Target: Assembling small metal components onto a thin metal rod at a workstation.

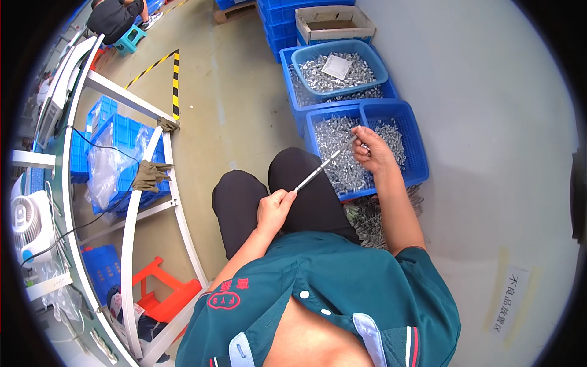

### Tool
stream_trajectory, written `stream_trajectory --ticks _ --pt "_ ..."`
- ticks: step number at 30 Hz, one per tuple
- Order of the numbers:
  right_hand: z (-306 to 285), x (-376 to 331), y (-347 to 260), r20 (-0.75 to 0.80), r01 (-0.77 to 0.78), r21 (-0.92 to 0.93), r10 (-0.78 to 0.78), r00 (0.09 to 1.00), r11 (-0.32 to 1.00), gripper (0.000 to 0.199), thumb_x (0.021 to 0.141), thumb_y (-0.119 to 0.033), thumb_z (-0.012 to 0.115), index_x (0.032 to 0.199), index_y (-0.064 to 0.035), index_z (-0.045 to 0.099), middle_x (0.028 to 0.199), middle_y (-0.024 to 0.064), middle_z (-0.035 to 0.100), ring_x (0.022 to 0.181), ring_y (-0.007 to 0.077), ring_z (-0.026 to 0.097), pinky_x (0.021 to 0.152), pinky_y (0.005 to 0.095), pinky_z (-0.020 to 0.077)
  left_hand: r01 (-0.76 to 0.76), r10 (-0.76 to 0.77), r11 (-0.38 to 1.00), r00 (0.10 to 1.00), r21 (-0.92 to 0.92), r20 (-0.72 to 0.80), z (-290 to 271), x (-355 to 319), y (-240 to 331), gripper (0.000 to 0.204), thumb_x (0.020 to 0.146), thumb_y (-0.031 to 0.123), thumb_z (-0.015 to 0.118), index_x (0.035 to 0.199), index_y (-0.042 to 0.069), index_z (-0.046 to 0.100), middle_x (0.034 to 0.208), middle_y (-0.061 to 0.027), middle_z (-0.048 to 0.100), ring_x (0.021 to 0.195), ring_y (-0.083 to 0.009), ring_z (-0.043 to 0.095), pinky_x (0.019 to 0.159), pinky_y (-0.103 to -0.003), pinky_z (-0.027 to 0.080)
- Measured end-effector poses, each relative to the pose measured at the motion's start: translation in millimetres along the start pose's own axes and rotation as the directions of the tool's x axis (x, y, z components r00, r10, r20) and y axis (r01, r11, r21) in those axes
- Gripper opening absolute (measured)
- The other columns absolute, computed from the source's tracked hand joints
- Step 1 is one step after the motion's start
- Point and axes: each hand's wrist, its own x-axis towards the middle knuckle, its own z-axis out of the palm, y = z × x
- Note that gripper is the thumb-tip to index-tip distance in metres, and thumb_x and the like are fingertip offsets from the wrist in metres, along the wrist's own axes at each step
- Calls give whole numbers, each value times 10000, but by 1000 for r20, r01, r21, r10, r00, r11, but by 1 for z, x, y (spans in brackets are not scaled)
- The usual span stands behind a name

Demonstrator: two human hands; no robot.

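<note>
A thin silver rod (pixel 324 164) with light and dark bands slants from my lap up toward the bins. Its near end is gripped in my left hand (pixel 275 211), closed above my thighs. At the far end, the thumb and forefinger of my right hand (pixel 374 151) pinch together over the tip, and small shiny metal pieces show among the curled fingers. Beneath that hand stands a divided blue bin (pixel 417 147). Loose small silver metal parts (pixel 340 147) fill its left compartment, and more lie in the right one (pixel 391 139).
Behind it, a light-blue basket (pixel 383 72) of similar parts sits on another blue bin (pixel 287 76). A worn carton (pixel 364 33) stands farther back. Long thin metal pieces (pixel 367 220) lie by my right leg. Left are a white-framed bench (pixel 131 244), an orange stool (pixel 162 287) and a seated person (pixel 116 19).
</note>
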Motion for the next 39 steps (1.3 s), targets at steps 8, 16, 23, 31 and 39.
stream_trajectory --ticks 8,16,23,31,39 --pt "21 2 20 -201 144 -182 -180 963 973 169 812 -118 681 886 -71 537 663 -17 472 468 48 387 361 182 246 6 -5 999 1000 39 -17 0 3 -2 402 860 303 621 619 17 474 502 -107 359 443 -179 307 429 -338 313" --pt "31 -5 10 -214 15 -356 -97 972 935 152 825 -156 667 846 -59 552 627 -27 456 450 39 364 362 174 230 9 -8 1000 1000 20 -28 0 1 -2 405 862 304 619 617 18 469 502 -98 344 449 -172 292 429 -334 303" --pt "45 -20 40 -77 -30 -250 11 997 968 226 903 -186 565 1067 -37 605 678 -24 468 485 38 378 388 162 235 46 -48 992 999 -118 -16 3 5 -7 438 872 299 617 594 20 425 521 -43 289 493 -102 270 436 -301 281" --pt "17 -15 26 -46 -75 -53 73 996 996 245 920 -214 537 1060 -13 536 724 25 498 509 51 384 382 156 257 61 -62 988 998 -141 -8 3 7 -7 442 871 290 625 586 22 419 523 -16 284 503 -79 271 433 -288 269" --pt "-25 10 42 -298 -135 289 223 928 948 198 917 -153 504 1030 9 509 882 114 564 668 142 549 444 194 389 57 -60 992 998 -114 -21 1 4 -1 441 872 296 622 587 21 428 513 -19 299 493 -83 277 429 -294 271"
